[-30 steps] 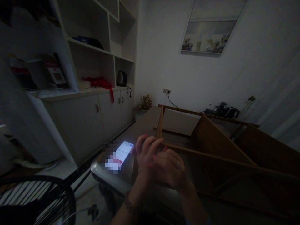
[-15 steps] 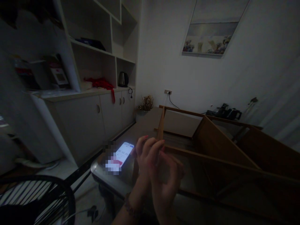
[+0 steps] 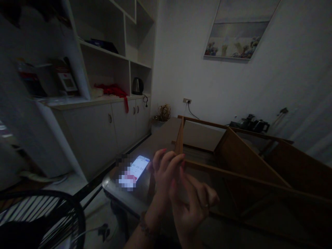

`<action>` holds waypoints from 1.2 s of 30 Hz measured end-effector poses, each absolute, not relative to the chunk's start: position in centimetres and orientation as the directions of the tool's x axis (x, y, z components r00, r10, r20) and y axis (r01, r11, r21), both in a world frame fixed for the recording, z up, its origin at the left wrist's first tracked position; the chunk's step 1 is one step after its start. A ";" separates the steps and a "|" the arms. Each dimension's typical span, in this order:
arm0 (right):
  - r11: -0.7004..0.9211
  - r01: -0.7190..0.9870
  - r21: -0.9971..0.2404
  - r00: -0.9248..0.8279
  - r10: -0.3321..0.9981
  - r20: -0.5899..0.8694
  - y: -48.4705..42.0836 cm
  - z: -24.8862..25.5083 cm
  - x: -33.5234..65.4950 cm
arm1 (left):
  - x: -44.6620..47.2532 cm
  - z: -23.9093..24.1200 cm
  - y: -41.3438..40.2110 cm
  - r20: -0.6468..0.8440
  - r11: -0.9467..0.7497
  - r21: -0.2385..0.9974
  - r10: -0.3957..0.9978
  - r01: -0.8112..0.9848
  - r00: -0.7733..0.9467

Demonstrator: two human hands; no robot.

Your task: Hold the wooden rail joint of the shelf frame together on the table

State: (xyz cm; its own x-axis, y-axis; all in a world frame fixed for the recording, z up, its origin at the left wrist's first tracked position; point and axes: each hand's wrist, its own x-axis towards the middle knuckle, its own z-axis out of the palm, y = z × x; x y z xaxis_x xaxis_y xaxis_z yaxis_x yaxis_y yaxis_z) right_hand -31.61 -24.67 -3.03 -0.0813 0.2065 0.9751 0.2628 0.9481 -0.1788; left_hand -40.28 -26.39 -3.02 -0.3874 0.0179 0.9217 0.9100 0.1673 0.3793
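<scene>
My left hand (image 3: 166,169), with a beaded bracelet on its wrist, is raised over the near end of the table (image 3: 162,135). Its fingers are bent and closed, their tips pointing right. Close against them is my right hand (image 3: 193,204), thumb and index finger drawn near each other at the left fingertips, the other fingers curled. Anything pinched between the hands is too small and dark to make out. A lit phone (image 3: 140,166) showing a timer lies left of my left hand. Behind and right of both hands, a brown wooden shelf frame (image 3: 225,169) lies on its side.
A black-barred round chair (image 3: 44,195) stands at lower left. White cabinets (image 3: 95,135) line the left wall, with a kettle (image 3: 137,86) and red cloth (image 3: 111,90) above. A dark pot (image 3: 260,126) sits behind the frame. A cable plug (image 3: 103,231) lies on the floor.
My right hand has turned and shifted a little right, its curled fingers now farther from my left hand. The left hand stays nearly in place. The view has moved slightly.
</scene>
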 end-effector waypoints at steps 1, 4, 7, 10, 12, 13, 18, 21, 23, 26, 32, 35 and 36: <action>0.949 0.263 -0.174 -0.077 0.201 0.977 -24.7 -3.0 -31.6 | -40.3 -3.0 -26.4 0.923 0.172 0.376 0.018 0.910 -0.385; 0.952 0.258 -0.165 -0.077 0.190 0.979 -24.6 -2.8 -31.6 | -40.3 -3.0 -26.5 0.922 0.175 0.377 0.025 0.909 -0.387; 0.957 0.254 -0.143 -0.119 0.178 0.977 -24.5 -2.8 -31.4 | -40.2 -3.0 -26.5 0.918 0.168 0.385 0.033 0.907 -0.395; 0.958 0.252 -0.133 -0.134 0.171 0.976 -24.4 -2.9 -31.2 | -40.2 -3.0 -26.4 0.918 0.158 0.387 0.029 0.908 -0.396; 0.959 0.249 -0.136 -0.135 0.173 0.976 -24.3 -3.0 -31.2 | -40.2 -3.1 -26.4 0.919 0.145 0.387 0.024 0.911 -0.394; 0.959 0.248 -0.136 -0.137 0.174 0.975 -24.3 -3.0 -31.1 | -40.2 -3.1 -26.4 0.921 0.140 0.383 0.022 0.913 -0.390; 0.963 0.232 -0.138 -0.140 0.173 0.975 -24.4 -2.8 -31.0 | -40.4 -3.2 -26.3 0.921 0.140 0.381 0.026 0.914 -0.388; 0.963 0.234 -0.131 -0.140 0.166 0.976 -24.4 -2.6 -31.0 | -40.3 -3.2 -26.3 0.917 0.146 0.390 0.032 0.909 -0.399; 0.962 0.235 -0.136 -0.149 0.174 0.973 -24.4 -2.4 -31.2 | -40.2 -3.1 -26.3 0.916 0.151 0.393 0.018 0.907 -0.400; 0.954 0.220 -0.202 -0.162 0.240 0.957 -24.3 -2.1 -31.4 | -40.2 -3.0 -26.3 0.917 0.155 0.394 0.005 0.906 -0.400; 0.931 0.186 -0.315 -0.278 0.358 0.892 -24.6 -0.9 -31.0 | -40.2 -3.0 -26.3 0.911 0.162 0.402 0.026 0.901 -0.411; 0.935 0.223 -0.275 -0.375 0.343 0.861 -25.0 0.0 -30.8 | -40.1 -3.0 -26.3 0.912 0.162 0.401 0.028 0.902 -0.410; 0.933 0.234 -0.274 -0.383 0.347 0.856 -25.1 0.3 -30.8 | -40.1 -3.0 -26.4 0.911 0.162 0.402 0.031 0.901 -0.412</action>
